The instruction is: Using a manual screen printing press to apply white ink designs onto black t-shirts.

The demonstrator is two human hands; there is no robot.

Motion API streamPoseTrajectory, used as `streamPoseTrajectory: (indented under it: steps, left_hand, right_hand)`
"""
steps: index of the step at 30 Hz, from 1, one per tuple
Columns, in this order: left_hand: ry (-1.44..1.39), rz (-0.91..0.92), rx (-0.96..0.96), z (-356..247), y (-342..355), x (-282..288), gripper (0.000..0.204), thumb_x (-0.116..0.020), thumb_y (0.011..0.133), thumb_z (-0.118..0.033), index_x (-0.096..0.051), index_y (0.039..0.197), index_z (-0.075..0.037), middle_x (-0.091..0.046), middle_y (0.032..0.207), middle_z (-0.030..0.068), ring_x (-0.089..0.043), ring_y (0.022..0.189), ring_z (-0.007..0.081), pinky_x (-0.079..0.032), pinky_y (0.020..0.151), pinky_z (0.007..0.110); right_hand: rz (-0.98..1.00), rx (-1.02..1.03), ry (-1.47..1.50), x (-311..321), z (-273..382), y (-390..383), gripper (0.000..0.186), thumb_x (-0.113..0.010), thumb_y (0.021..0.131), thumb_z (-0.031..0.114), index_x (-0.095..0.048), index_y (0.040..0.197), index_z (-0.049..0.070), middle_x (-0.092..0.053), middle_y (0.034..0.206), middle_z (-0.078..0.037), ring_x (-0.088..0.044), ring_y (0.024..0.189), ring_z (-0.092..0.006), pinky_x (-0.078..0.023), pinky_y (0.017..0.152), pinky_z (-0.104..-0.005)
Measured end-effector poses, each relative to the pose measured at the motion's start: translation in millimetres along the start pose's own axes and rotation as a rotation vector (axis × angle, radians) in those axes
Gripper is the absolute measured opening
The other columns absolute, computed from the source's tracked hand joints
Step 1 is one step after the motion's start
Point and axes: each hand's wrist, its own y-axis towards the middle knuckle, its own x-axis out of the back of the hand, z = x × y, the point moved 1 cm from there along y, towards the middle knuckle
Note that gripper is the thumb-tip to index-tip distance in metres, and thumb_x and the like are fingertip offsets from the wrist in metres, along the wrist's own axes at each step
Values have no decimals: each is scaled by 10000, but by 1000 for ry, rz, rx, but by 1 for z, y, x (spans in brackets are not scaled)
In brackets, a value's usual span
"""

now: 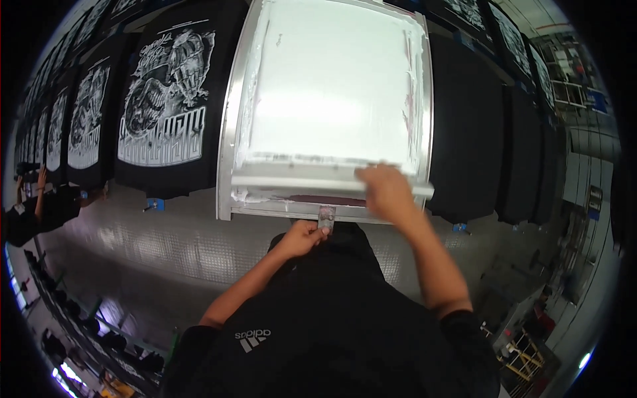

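Observation:
A printing screen [221, 159] with a pale metal frame lies in front of me, its mesh bright white with white ink smeared along the sides. Across its near end rests a long, light-coloured squeegee [292, 180]. My right hand [387, 191] is closed round the squeegee's right part, slightly blurred. At the middle of the frame's near edge juts a small grey metal tab [326, 216]. My left hand [302, 237] pinches the lower end of that tab between thumb and fingers. What lies under the screen is hidden.
Black shirts with white prints [166, 99] line the left on boards; plain black shirts [468, 126] line the right. Another person [46, 209] stands at the far left. Grey floor [179, 232] shows below the boards. A yellow metal stand [522, 355] is at lower right.

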Motion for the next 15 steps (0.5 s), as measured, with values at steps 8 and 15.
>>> streamPoseTrajectory:
  steps: [8, 15]
  left_hand:
    - [162, 82, 40, 17, 7, 13, 315, -625, 949, -339, -685, 978, -31, -617, 705, 20, -548, 655, 117, -455, 626, 286]
    - [555, 141, 76, -5, 3, 24, 413, -591, 934, -421, -708, 901, -26, -643, 708, 134, -618, 665, 259, -485, 652, 397]
  right_hand:
    - [-160, 6, 31, -10, 18, -43, 447, -624, 622, -32, -639, 1053, 88, -663, 926, -81, -593, 870, -284, -454, 768, -425]
    - [-403, 77, -158, 69, -90, 135, 400, -607, 712, -9, -688, 1086, 108, -618, 777, -125, -600, 774, -312, -465, 728, -425]
